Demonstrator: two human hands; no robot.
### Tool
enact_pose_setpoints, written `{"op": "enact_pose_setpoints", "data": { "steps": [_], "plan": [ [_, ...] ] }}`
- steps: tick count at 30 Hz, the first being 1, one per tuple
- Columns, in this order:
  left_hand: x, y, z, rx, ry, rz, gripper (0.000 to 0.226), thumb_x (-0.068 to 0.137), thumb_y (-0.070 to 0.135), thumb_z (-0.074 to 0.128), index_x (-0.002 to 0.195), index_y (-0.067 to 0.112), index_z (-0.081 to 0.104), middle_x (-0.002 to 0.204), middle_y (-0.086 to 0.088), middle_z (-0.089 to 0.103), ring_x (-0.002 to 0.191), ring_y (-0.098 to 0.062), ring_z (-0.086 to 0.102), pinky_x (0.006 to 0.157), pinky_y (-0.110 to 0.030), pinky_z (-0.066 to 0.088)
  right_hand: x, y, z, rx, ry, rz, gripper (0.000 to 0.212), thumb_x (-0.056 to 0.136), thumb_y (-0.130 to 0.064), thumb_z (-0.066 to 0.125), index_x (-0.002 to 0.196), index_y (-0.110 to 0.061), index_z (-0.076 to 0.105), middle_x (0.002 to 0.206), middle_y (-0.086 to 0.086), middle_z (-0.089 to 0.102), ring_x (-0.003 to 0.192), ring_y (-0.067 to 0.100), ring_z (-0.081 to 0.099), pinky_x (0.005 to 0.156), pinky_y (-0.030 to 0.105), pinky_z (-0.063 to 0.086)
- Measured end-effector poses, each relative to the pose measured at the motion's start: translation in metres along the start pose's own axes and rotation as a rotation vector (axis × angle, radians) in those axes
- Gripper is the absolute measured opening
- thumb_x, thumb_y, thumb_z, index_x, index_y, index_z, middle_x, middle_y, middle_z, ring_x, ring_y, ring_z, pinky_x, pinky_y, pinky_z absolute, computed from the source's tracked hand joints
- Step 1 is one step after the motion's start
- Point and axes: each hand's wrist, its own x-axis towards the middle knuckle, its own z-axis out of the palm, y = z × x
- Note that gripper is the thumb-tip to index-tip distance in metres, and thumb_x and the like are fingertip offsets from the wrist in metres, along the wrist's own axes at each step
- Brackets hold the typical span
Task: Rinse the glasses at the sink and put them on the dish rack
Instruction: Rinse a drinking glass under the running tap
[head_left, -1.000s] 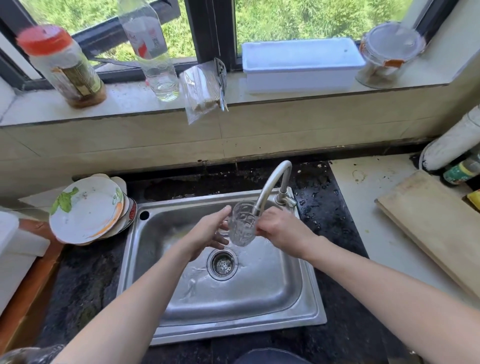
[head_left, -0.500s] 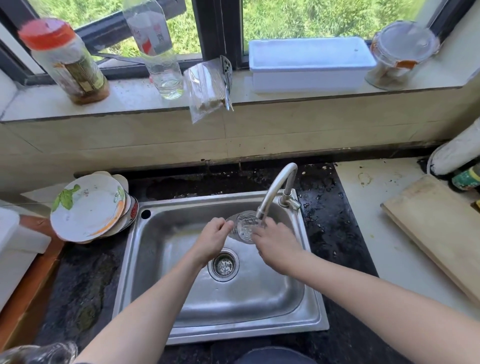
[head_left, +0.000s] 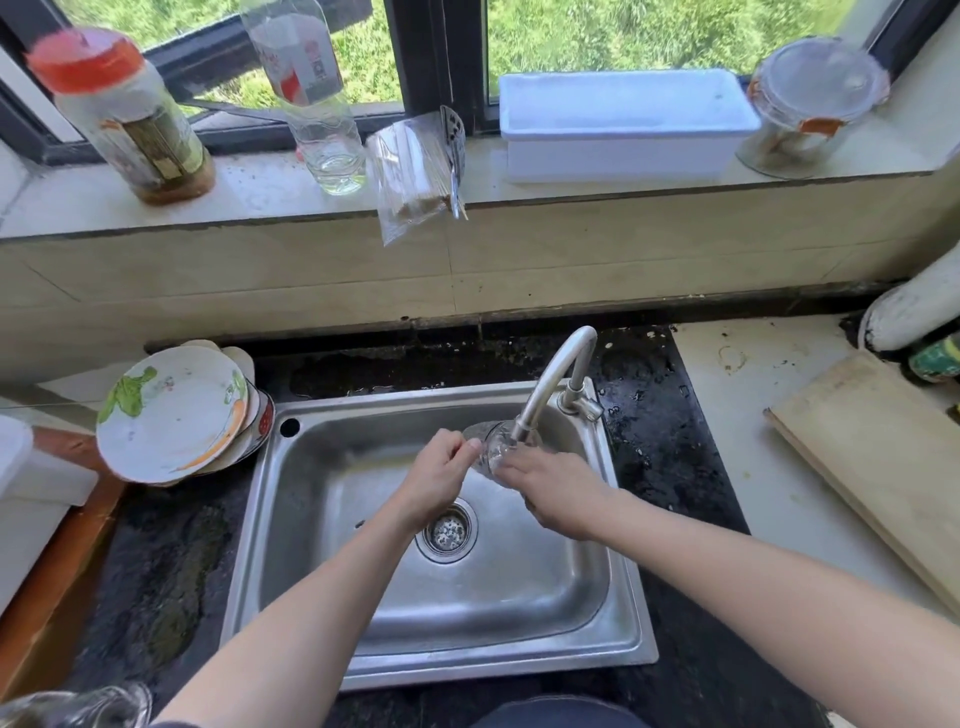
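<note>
Clear, patterned glass was noted tilted on its side, mouth turned leftward, under the spout of the curved metal faucet and above the basin of the stainless steel sink. The left hand pinched its rim with curled thumb and forefinger. The right hand gripped its base, fingers wrapped round it. The sink was rectangular with rounded corners, a brushed finish and a round perforated drain. Round glazed plates leaned in a stack on the dark speckled counter at left. A flat wooden board lay at right.
</note>
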Motion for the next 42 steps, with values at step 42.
{"op": "enact_pose_setpoints", "data": {
  "steps": [42],
  "plan": [
    [0.043, -0.018, 0.025, -0.994, 0.092, -0.478, 0.009, 0.086, 0.005, 0.054, 0.087, 0.001, 0.062, 0.076, -0.017, 0.063, 0.064, -0.028, 0.061, 0.068, -0.038, 0.050, -0.004, -0.006, -0.024, 0.664, -0.117, 0.131, 0.043, 0.093, -0.035, 0.057, 0.136, -0.030, 0.055, 0.141, -0.003, 0.055, 0.127, 0.019, 0.050, 0.105, 0.036, 0.041]
  ]
}}
